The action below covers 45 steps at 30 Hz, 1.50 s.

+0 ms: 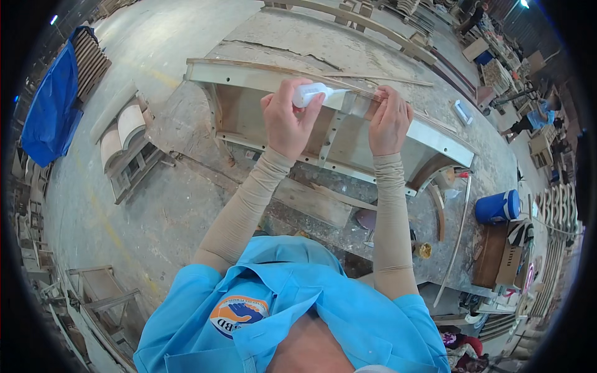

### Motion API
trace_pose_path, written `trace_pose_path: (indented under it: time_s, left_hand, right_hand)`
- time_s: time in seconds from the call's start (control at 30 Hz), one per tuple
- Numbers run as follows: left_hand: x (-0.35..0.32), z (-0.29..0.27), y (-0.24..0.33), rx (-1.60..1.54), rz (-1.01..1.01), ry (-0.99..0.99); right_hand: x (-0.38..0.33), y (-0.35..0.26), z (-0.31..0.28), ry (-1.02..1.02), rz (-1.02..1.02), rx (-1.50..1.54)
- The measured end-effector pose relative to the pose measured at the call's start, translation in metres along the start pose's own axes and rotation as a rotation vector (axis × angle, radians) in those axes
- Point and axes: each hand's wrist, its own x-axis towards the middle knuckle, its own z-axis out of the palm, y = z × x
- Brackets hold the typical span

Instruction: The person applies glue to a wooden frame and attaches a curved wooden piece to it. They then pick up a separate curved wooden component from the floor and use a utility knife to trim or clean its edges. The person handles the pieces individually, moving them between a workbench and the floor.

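A long curved wooden furniture frame (249, 79) with inner compartments and small holes along its rails lies across the work surface in front of me. My left hand (287, 118) is closed around a white squeeze bottle (306, 94). The bottle is tilted almost level, its narrow nozzle pointing right, over the frame's far rail near the middle divider. To the right of the nozzle, my right hand (390, 119) has its bent fingers closed on the same rail's edge. Its fingertips are partly hidden, and any small thing between them cannot be made out.
Loose wood strips and a plank (311, 202) lie on the near side of the frame. A blue water jug (497, 206) stands at the right, and a yellowish jar (422, 250) sits closer to me. Curved wooden parts (127, 133) are stacked at the left. Another person (540, 117) is far right.
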Motion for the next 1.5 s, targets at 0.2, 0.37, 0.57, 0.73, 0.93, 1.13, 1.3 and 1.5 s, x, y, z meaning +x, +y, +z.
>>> trace_pose_path:
  time_s: [0.2, 0.37, 0.57, 0.73, 0.93, 1.13, 1.3, 1.5]
  left_hand:
    - [-0.002, -0.005, -0.007, -0.004, -0.024, 0.095]
    - [0.0, 0.002, 0.004, -0.018, 0.006, 0.063]
    - [-0.001, 0.003, 0.008, 0.093, 0.122, 0.067]
    - [0.0, -0.011, -0.007, 0.106, 0.044, 0.103]
    - [0.002, -0.028, -0.017, 0.131, -0.001, 0.161]
    - [0.0, -0.016, -0.005, 0.126, 0.069, 0.163]
    - [0.003, -0.013, -0.001, 0.153, 0.12, 0.143]
    - [0.003, -0.018, -0.003, 0.127, 0.079, 0.145]
  right_hand:
    - [0.001, 0.002, -0.002, 0.028, 0.0, 0.055]
    - [-0.001, 0.0, -0.003, 0.038, -0.003, 0.06]
    - [0.0, -0.002, -0.007, 0.019, -0.001, 0.065]
    - [-0.001, 0.0, -0.004, 0.032, -0.012, 0.067]
    - [-0.001, 0.001, -0.003, 0.031, -0.017, 0.066]
    - [-0.001, 0.0, -0.002, 0.028, -0.012, 0.056]
    - [-0.001, 0.003, 0.0, 0.031, -0.018, 0.042]
    - [-0.001, 0.001, 0.0, 0.031, -0.017, 0.029]
